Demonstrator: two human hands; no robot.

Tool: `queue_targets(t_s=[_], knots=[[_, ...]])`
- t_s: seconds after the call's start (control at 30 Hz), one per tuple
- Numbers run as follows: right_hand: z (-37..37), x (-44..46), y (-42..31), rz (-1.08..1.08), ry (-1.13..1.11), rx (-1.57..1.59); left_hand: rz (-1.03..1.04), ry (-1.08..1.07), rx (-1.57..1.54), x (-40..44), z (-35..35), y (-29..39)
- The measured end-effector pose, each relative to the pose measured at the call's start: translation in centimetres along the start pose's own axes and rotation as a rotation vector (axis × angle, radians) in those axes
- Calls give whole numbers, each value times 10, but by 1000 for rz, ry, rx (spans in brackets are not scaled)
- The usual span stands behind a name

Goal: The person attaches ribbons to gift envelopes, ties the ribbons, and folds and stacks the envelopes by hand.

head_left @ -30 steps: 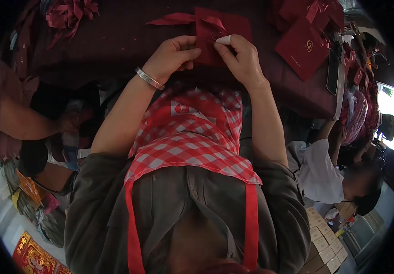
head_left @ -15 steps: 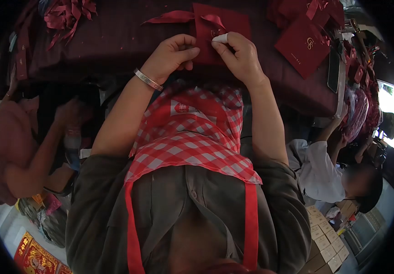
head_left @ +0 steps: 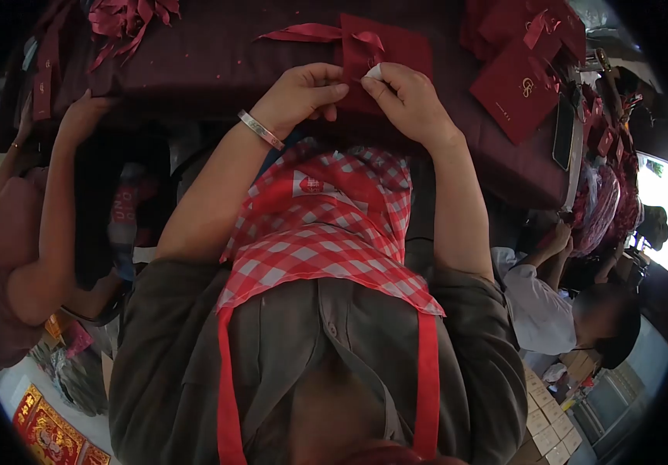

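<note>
A dark red card or bag [head_left: 407,53] with a gold mark lies on the dark red tablecloth, a red ribbon [head_left: 303,32] across its upper left part. My left hand [head_left: 307,94], with a silver bracelet at the wrist, is at the left edge of the card, thumb and fingers curled together; anything between them is hidden. Over the card's lower part is my right hand [head_left: 407,97], its thumb and index finger pinched. White wrapping covers the index fingertip, and what the pinch holds is too small to tell.
More red cards with gold marks [head_left: 516,89] are piled at the right, beside a phone [head_left: 563,133]. A bunch of red ribbons [head_left: 128,23] lies at the upper left. One person [head_left: 36,256] is on the left, another in white [head_left: 539,306] on the right.
The person on the left has raised an arm to the table edge. My hands remain at the card, with the white-wrapped fingertip now tucked closer to my right thumb.
</note>
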State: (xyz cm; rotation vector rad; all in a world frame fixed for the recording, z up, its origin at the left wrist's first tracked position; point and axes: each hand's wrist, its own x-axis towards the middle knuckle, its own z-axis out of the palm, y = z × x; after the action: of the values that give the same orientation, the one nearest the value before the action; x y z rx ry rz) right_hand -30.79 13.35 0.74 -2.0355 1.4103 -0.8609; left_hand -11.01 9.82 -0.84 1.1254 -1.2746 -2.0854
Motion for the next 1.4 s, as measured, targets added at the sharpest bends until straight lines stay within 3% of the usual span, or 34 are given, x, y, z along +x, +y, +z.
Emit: queue_targets(t_s=[0.13, 0.23, 0.3, 0.47, 0.67, 0.8, 0.87, 1.0, 1.07, 1.17, 1.23, 1.4], knots=[[-6, 6, -6, 126, -90, -25, 46, 8, 36, -1, 3, -1], [-5, 12, -5, -43, -70, -113, 91, 79, 81, -8, 10, 2], [-10, 20, -25, 33, -177, -316, 125, 73, 63, -6, 9, -2], [-4, 36, -54, -134, -353, -929, 147, 90, -12, 2, 10, -9], [9, 39, -64, -272, -395, -1128, 205, 62, 53, 11, 11, -16], [1, 38, -47, -183, -414, -1023, 213, 66, 64, 8, 11, -17], [-8, 32, -35, 83, -323, -418, 225, 67, 24, 6, 10, -15], [-5, 14, -27, 77, -163, -295, 177, 10, 66, 4, 6, -12], [-6, 11, -18, -106, -95, -293, 161, -15, 56, 5, 3, -8], [-2, 11, -20, -167, -99, -395, 74, -35, 75, 2, 0, 2], [3, 13, -23, -213, -77, -412, 241, 39, 495, 2, 1, 9], [14, 9, -10, -330, 54, -468, 514, 207, 911, 5, 2, 1]])
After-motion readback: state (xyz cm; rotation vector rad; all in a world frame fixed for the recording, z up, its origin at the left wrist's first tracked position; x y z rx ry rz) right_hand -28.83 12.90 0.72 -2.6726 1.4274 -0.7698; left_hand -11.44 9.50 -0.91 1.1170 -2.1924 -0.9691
